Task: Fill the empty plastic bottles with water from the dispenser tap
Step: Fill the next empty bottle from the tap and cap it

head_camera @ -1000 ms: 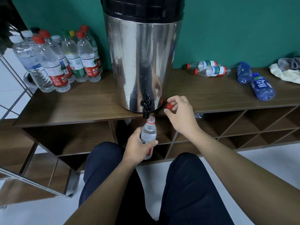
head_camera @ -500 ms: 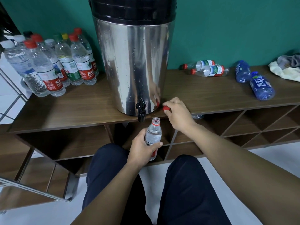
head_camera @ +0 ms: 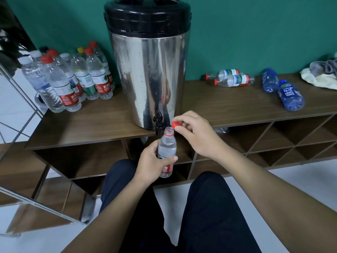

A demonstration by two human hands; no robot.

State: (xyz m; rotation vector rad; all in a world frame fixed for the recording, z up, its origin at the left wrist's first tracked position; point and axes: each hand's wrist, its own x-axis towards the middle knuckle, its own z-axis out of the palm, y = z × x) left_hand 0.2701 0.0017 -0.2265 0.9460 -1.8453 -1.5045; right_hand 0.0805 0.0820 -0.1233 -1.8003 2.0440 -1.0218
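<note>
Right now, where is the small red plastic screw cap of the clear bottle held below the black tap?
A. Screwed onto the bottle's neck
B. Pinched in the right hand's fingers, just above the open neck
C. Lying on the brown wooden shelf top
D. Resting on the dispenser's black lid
B: the right hand pinches the small red plastic screw cap just above the open neck of the clear bottle, which the left hand grips.

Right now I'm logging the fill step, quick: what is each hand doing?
Left hand: gripping the open bottle, just right of the tap.
Right hand: pinching the red cap above the bottle's mouth.
</note>
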